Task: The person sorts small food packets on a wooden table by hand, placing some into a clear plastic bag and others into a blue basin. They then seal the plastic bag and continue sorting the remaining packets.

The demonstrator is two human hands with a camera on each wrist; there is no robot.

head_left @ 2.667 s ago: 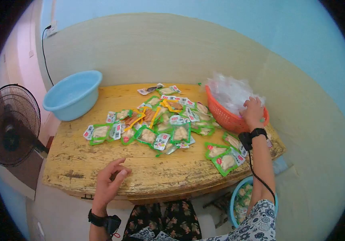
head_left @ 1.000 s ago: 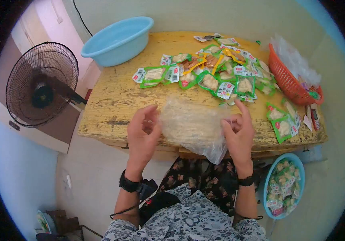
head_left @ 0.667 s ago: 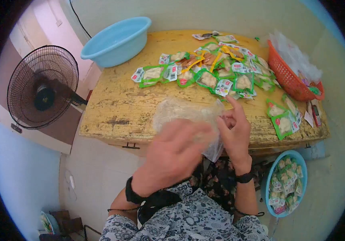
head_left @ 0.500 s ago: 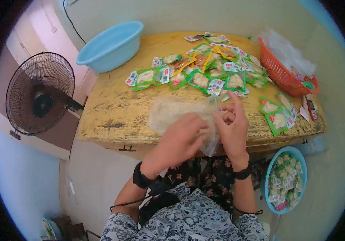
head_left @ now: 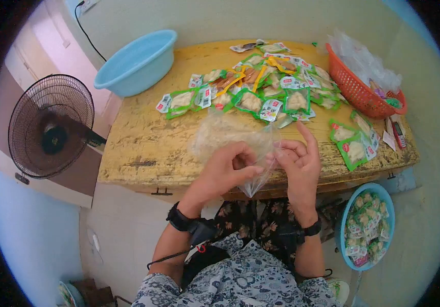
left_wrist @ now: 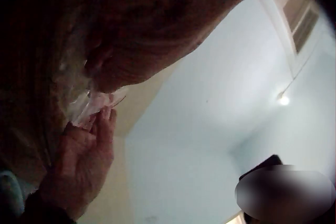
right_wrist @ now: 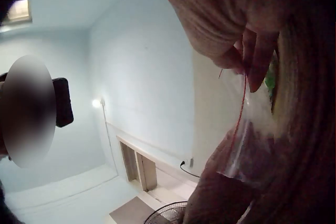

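A clear zip-lock plastic bag (head_left: 225, 134) with a red line along its mouth lies over the front of the yellow table (head_left: 128, 148), its mouth end drooping at the edge. My right hand (head_left: 302, 166) pinches the bag's mouth between thumb and fingers, index finger raised. My left hand (head_left: 230, 166), fingers curled, grips the near side of the mouth with the thumb. In the right wrist view the bag's red-lined edge (right_wrist: 240, 113) stretches between both hands. Behind the bag lies a pile of sealed food packets (head_left: 250, 102), mostly green-edged, some yellow-edged.
A red basket (head_left: 358, 87) of plastic bags stands at the right, near a phone (head_left: 399, 134) and several separate green packets (head_left: 354, 151). An empty blue basin (head_left: 138, 64) sits at the back left. A blue tub (head_left: 339, 230) of packets is below right; a fan (head_left: 51, 128) stands left.
My right hand has left the red basket, and a clear bag now lies before me. My left hand has swept across the bag and come to its mouth beside the right hand.
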